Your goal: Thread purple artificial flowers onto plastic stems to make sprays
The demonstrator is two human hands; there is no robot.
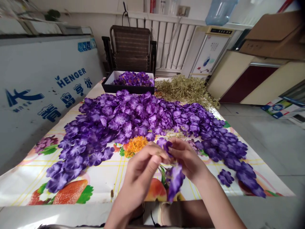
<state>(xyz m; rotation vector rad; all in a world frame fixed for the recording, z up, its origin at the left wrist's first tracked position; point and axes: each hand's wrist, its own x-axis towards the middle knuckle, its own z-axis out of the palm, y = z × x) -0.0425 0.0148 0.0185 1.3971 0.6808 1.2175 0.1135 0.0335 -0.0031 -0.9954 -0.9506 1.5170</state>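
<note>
Over the near middle of the table, my left hand (143, 171) pinches the thin stem of an artificial flower. Its purple blossom (175, 181) hangs below my fingers, slightly blurred. Close beside it, my right hand (187, 159) is closed on a purple fabric petal (167, 147) near the stem's upper end; the fingertips are partly hidden. Just beyond my hands lies a small heap of orange stamens (136, 146). A wide arc of loose purple petals (133, 114) covers the table behind them. One separate petal piece (225, 177) lies to the right.
A black box (111, 88) with finished-looking purple flowers stands at the table's far side, beside a pile of pale green stems (188, 89). The fruit-print tablecloth (105, 183) covers the table. Behind are a folding chair (131, 47), a white freezer (47, 73) and a water dispenser (207, 51).
</note>
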